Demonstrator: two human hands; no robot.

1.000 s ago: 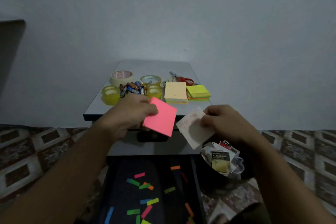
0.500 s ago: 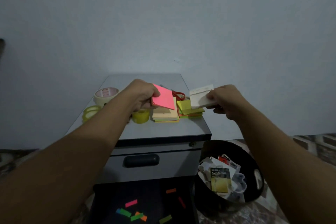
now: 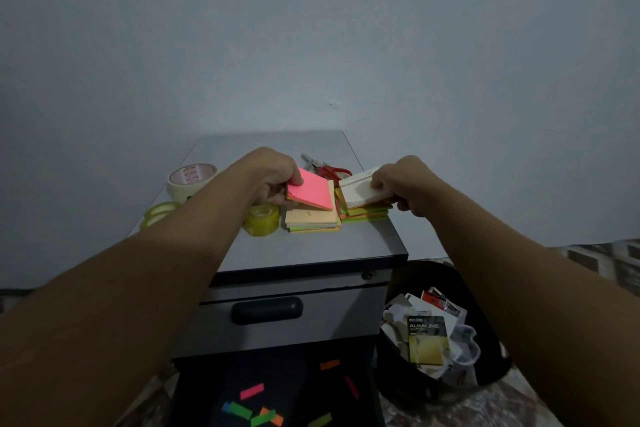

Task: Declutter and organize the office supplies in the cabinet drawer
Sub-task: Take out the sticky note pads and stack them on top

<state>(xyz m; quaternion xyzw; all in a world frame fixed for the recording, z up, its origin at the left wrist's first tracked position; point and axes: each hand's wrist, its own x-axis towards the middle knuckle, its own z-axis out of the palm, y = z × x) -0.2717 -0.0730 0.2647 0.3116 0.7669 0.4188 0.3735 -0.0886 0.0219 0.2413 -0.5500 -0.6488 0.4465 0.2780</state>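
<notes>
My left hand grips a pink sticky-note pad and holds it tilted just over the peach-topped pad stack on the grey cabinet top. My right hand pinches a white note pad above the yellow-green pad stack. Below, the open lower drawer holds several loose coloured sticky flags.
A masking tape roll, clear tape rolls and red-handled scissors lie on the cabinet top. A black bin with battery packaging stands right of the cabinet. The upper drawer is closed.
Both hands rose from in front of the drawers to the cabinet top with their pads, then lowered them close over the two stacks.
</notes>
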